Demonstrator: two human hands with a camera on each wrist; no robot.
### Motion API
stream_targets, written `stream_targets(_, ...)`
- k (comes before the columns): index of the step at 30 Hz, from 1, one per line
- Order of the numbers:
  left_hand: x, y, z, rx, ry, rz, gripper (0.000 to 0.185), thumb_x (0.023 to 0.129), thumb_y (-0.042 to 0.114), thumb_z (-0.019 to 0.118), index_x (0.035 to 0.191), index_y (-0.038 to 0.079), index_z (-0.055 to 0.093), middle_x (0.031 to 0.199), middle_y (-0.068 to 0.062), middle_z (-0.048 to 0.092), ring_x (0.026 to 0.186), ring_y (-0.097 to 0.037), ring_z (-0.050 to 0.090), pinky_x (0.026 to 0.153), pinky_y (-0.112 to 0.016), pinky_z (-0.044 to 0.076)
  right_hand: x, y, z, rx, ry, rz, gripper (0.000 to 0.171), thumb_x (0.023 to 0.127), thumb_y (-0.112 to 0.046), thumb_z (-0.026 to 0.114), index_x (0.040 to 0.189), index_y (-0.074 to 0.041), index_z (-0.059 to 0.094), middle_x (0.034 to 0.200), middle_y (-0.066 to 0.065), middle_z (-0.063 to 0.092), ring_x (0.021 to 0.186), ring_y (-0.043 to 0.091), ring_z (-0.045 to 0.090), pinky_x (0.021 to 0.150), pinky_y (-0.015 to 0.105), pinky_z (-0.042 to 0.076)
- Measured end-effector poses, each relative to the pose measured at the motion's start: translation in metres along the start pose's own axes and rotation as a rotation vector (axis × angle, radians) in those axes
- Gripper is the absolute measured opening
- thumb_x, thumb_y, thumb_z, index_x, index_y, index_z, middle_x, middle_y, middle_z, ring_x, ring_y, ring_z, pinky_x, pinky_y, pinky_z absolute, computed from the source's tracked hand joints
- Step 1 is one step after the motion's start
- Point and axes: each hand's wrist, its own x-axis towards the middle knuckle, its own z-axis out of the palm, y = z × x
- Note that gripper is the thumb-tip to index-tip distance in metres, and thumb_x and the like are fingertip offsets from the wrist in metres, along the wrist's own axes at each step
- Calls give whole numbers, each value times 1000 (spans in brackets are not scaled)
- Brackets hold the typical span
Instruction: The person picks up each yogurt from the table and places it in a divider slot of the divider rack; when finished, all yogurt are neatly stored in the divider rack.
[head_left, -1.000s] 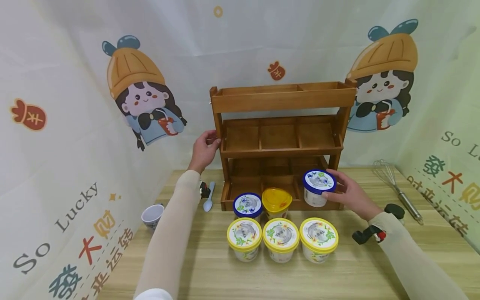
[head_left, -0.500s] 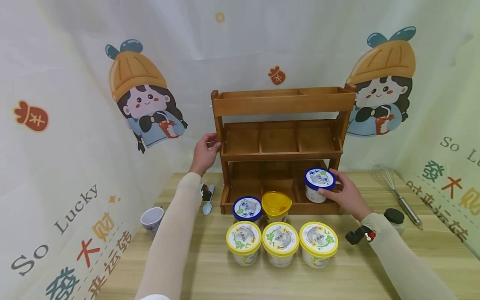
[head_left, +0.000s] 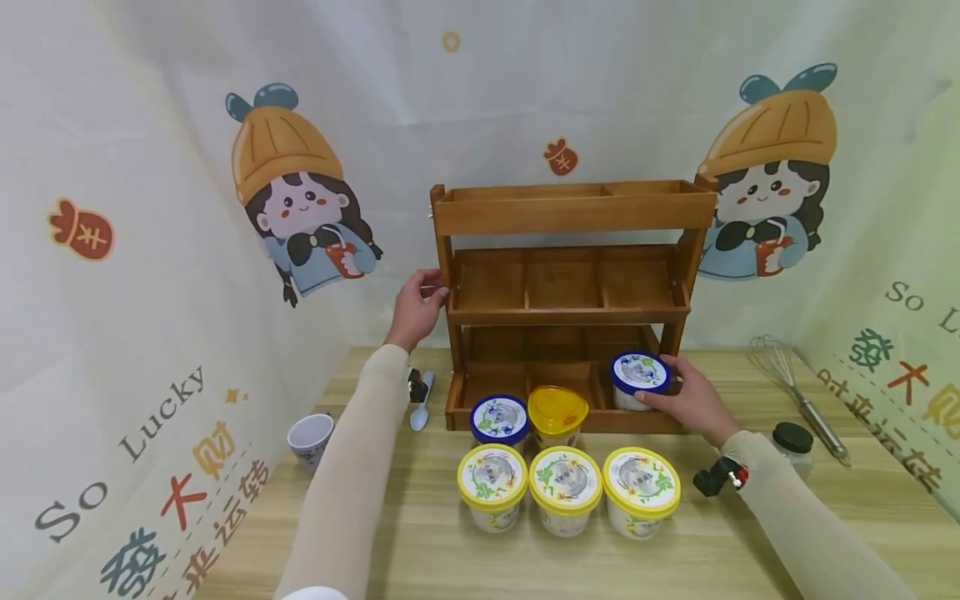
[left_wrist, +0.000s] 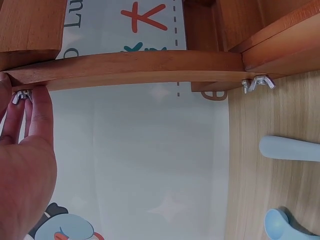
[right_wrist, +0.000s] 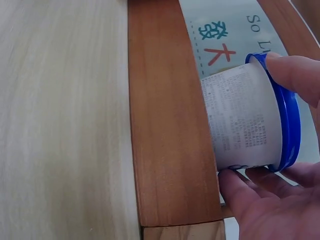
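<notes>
- Looking down from the head view: the right hand (head_left: 693,400) curls its fingers round a blue-lidded cup (head_left: 639,379) that sits in the right-hand compartment of the bottom tier of a wooden rack (head_left: 570,212). The left hand (head_left: 416,304) grips the rack's left post at the middle tier. The middle and top compartments hold nothing.
- On the table (head_left: 450,550) just in front of the rack stand a second blue-lidded cup (head_left: 498,419) and a yellow-lidded cup (head_left: 556,412), touching; before them is a row of three yellow-rimmed tubs (head_left: 567,488). All lids are on, so contents are hidden.
- A mug (head_left: 311,438), a spoon (head_left: 419,402), a jar (head_left: 791,446) and a whisk (head_left: 798,392) lie off to the sides.
- Left wrist view: the fingers (left_wrist: 41,112) press on the post beside a wing nut (left_wrist: 22,95), unseen from the head; a second wing nut (left_wrist: 259,83) and the spoon (left_wrist: 290,148) show too.
- Right wrist view: fingertips (right_wrist: 295,70) and thumb (right_wrist: 245,195) pinch the cup (right_wrist: 245,122) at its blue rim, behind the rack's front rail (right_wrist: 165,125); the printed side of the cup shows only here.
</notes>
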Motion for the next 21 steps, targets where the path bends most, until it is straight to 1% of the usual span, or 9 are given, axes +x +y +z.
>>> stream_targets(7, -4, 1, -3, 0, 9, -26, 35, 108, 12, 60, 142, 4, 57, 139, -19, 62, 132, -36, 62, 108, -49, 56, 4, 1, 4, -17, -22, -19, 100, 91, -41, 84, 158, 9, 30, 153, 37, 46, 137, 52, 51, 114, 65, 46)
stream_targets(13, -4, 3, -6, 2, 16, -26, 34, 108, 11, 60, 141, 3, 57, 139, -19, 63, 132, -35, 62, 108, -49, 57, 7, 1, 7, -30, -44, -14, 101, 90, -39, 84, 159, 10, 28, 154, 38, 44, 139, 53, 49, 116, 66, 44)
stream_targets(17, -2, 2, -3, -1, 6, -16, 34, 107, 10, 61, 141, 3, 57, 138, -20, 63, 130, -35, 62, 107, -48, 57, 1, 1, 4, -18, -58, -6, 101, 92, -37, 82, 160, 10, 25, 157, 38, 40, 140, 55, 48, 116, 64, 45)
stream_targets(21, -1, 1, 0, 10, -7, -11, 34, 107, 11, 61, 140, 3, 57, 138, -20, 64, 130, -35, 63, 107, -48, 56, -6, 2, -1, -23, -56, -19, 99, 94, -37, 81, 160, 11, 25, 159, 39, 37, 140, 56, 49, 116, 64, 46)
